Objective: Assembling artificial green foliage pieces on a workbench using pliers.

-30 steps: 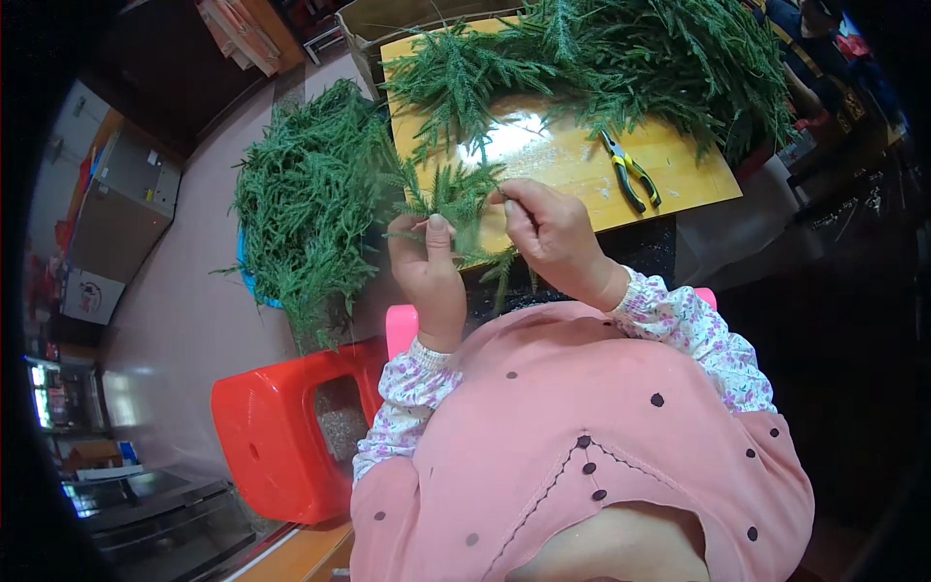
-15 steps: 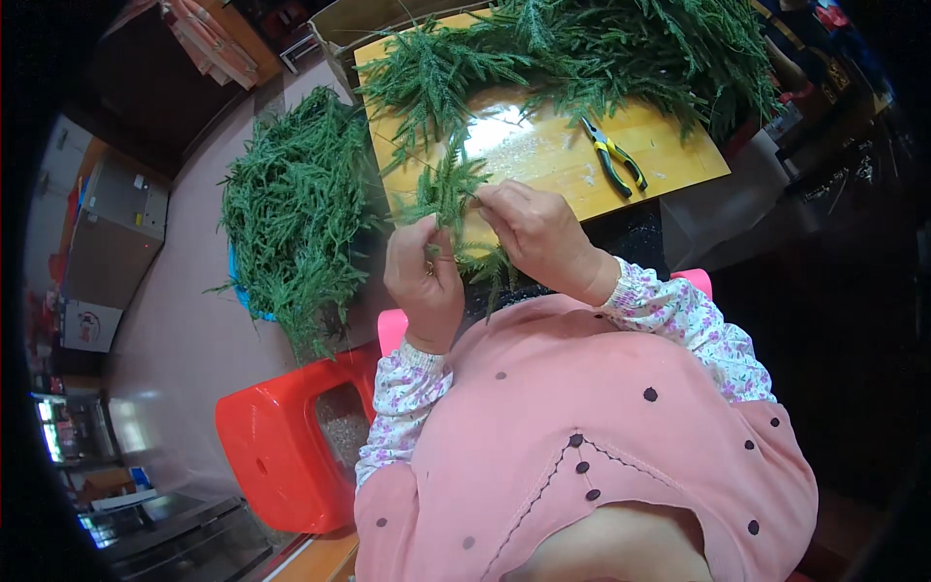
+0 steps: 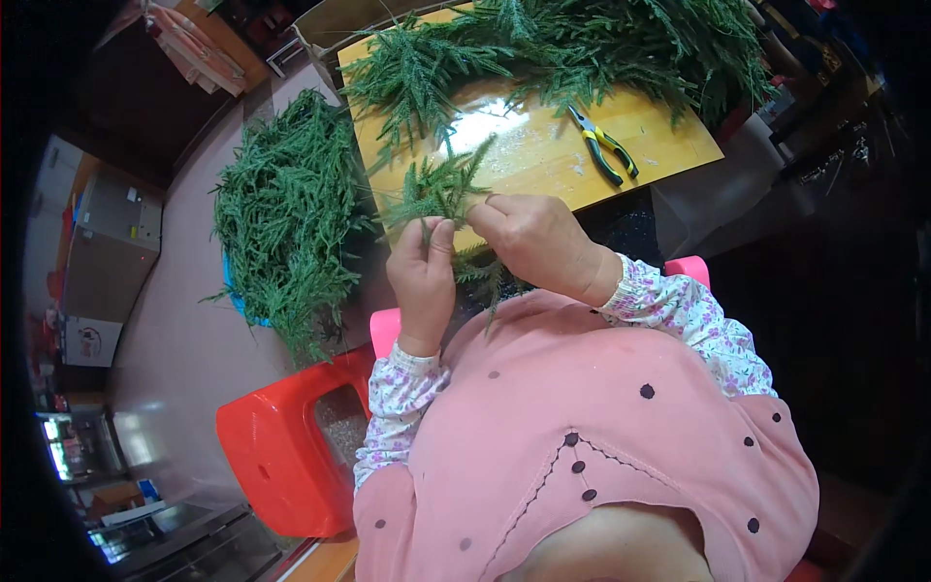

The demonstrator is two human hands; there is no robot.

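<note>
Over the near left edge of the yellow wooden board [image 3: 543,160], both my hands work at one green artificial pine sprig [image 3: 441,186]. My left hand [image 3: 423,276] pinches it between thumb and forefinger. From the other side my right hand [image 3: 543,242] is closed on the sprig too, its fingertips partly hidden behind the knuckles. Below them, needled twigs [image 3: 480,276] hang past the board's edge. Pliers [image 3: 603,145] with yellow and black handles lie on the board beyond my right hand, jaws pointing away from me.
A heap of green pine branches [image 3: 621,48] covers the board's far side. To the left, another large pile [image 3: 286,213] fills a blue basin [image 3: 233,291] on the floor. Near my left arm stands a red plastic stool [image 3: 281,456]. Small pale scraps lie around the pliers.
My left thumb and forefinger have come together in a tighter pinch. The right hand has turned slightly, its fingers closer to the left. The whole view has shifted a little.
</note>
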